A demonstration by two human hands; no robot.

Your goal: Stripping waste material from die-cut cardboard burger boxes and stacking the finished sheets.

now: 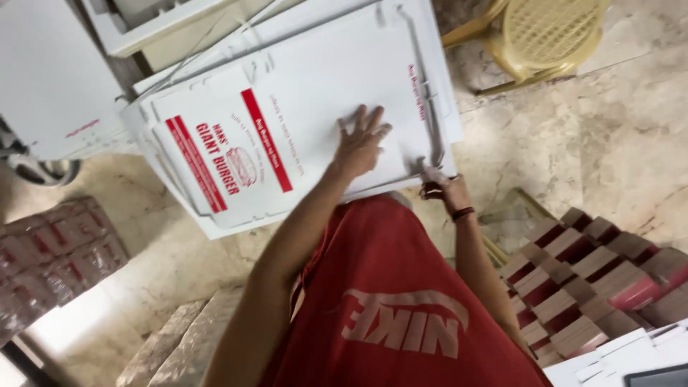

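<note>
White flat carton sheet (301,122) under left hand (360,143), right hand (441,188) at its edge

Left hand (360,143) flat, fingers (373,122) spread, arm extended; right hand (446,188) lower, fingers curled in a pinch.

The right hand's (446,188) fingertips are hidden at the near edge of the white cardboard sheet (315,107). The yellow chair (545,36) is cut off at the upper right. Folded boxes (588,279) at lower right look blurred.
</note>
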